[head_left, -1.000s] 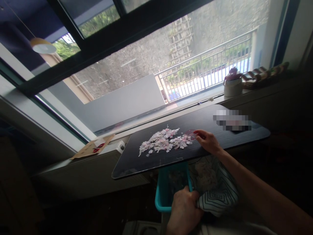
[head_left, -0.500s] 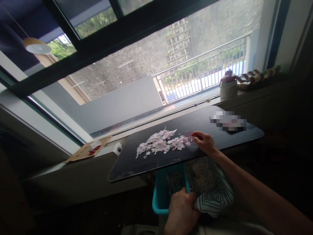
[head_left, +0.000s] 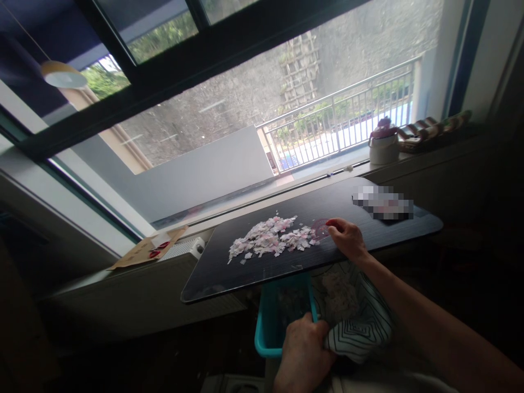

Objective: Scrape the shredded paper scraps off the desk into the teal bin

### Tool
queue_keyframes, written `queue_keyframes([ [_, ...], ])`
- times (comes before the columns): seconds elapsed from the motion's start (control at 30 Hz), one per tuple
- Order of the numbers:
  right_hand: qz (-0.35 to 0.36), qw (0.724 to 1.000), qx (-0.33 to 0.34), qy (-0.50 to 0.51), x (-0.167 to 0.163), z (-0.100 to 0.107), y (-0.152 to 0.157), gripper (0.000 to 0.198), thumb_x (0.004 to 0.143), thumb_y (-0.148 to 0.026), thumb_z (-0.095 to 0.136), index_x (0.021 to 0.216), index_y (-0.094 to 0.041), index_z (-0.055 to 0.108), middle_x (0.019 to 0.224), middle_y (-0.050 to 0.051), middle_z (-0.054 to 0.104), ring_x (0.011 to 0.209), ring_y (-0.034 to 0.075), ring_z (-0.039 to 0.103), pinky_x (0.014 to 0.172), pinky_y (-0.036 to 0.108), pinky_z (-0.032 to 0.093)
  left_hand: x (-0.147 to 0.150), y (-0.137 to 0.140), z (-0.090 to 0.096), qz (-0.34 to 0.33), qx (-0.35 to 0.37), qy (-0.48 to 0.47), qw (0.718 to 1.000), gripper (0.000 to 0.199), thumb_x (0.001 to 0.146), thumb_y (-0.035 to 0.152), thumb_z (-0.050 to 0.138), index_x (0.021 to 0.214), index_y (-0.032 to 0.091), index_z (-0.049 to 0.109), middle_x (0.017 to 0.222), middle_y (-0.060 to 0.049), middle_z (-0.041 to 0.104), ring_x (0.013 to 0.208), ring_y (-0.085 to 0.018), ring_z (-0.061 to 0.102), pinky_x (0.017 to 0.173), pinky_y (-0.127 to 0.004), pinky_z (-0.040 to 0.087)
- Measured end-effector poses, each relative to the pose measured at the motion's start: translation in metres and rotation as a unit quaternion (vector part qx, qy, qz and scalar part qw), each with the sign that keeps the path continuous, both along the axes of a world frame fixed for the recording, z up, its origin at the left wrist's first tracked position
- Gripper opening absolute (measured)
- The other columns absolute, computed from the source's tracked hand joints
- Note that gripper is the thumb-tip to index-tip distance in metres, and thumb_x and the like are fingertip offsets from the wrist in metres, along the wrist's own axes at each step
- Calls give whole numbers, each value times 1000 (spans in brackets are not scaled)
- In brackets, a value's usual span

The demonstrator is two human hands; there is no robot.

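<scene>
Small white and pink paper scraps (head_left: 266,240) lie in a loose pile on the dark tabletop (head_left: 216,275). At the pile's right end, my right hand (head_left: 347,237) pinches a thin, see-through pink piece (head_left: 320,229) with a rounded outline; its exact kind is unclear. Lower down, my left hand (head_left: 305,352) is closed on the edge of a white cloth (head_left: 360,330) with black line patterns. More pale scraps (head_left: 340,295) rest in the cloth's hollow. Beside the left hand, below the table edge, is a teal bin (head_left: 264,327) with dim contents.
A blurred-out item (head_left: 382,203) lies at the table's right. On the sill stand a white jug (head_left: 383,148) and a row of striped objects (head_left: 426,134). Red-handled scissors (head_left: 159,249) lie on brown paper (head_left: 135,255) at left, by a radiator (head_left: 182,250). A large window is behind the table.
My right hand has shifted slightly right, away from the pile, and more of the pink piece shows. My left hand keeps its place on the cloth.
</scene>
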State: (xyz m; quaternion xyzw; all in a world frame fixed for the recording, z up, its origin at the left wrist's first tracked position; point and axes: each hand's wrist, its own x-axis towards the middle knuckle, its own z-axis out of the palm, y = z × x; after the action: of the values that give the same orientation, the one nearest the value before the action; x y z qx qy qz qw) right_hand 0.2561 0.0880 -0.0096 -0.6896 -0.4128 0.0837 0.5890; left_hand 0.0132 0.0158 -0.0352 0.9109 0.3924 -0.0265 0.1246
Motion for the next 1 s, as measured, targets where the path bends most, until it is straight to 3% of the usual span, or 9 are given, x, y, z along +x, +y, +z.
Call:
queue_keyframes([
  [0.2,-41,999,9,5,-1,0,-1,28,71,-34,49,83,-18,68,75,5,69,71,21,62,72,34,45,1,1,1,2,2,2,1000,17,74,35,57,81,24,67,86,-3,60,78,-20,58,61,-26,36],
  [0.3,-19,1000,21,1,-1,0,-1,30,70,-32,48,87,-19,69,82,5,70,74,19,62,74,31,45,1,1,1,-1,0,1,1000,18,75,36,56,82,24,67,86,-3,60,77,-20,58,61,-26,36],
  [0.5,19,1000,16,-1,1,-1,-1,24,69,-30,50,78,-20,69,71,3,69,68,19,62,69,30,45,2,-1,3,1,-4,5,1000,18,74,35,56,83,23,67,87,-3,60,79,-20,58,62,-26,37],
  [0.7,39,999,25,7,3,-3,0,26,69,-30,50,82,-19,70,74,3,70,70,18,62,69,29,45,2,-2,7,2,-2,5,1000,19,77,35,54,83,24,68,85,-3,61,78,-21,58,63,-27,38],
  [0.87,75,997,26,6,3,-2,-1,22,68,-29,50,72,-19,68,63,1,66,61,16,58,61,27,43,3,-2,7,5,0,12,1000,19,77,35,54,83,24,68,84,-3,60,77,-20,58,62,-26,38],
  [1.0,92,995,28,7,3,-3,-1,25,68,-30,49,76,-18,69,64,1,65,60,15,56,58,26,41,3,-2,6,4,0,15,1000,18,76,34,56,84,24,68,85,-3,60,77,-20,58,62,-26,38],
])
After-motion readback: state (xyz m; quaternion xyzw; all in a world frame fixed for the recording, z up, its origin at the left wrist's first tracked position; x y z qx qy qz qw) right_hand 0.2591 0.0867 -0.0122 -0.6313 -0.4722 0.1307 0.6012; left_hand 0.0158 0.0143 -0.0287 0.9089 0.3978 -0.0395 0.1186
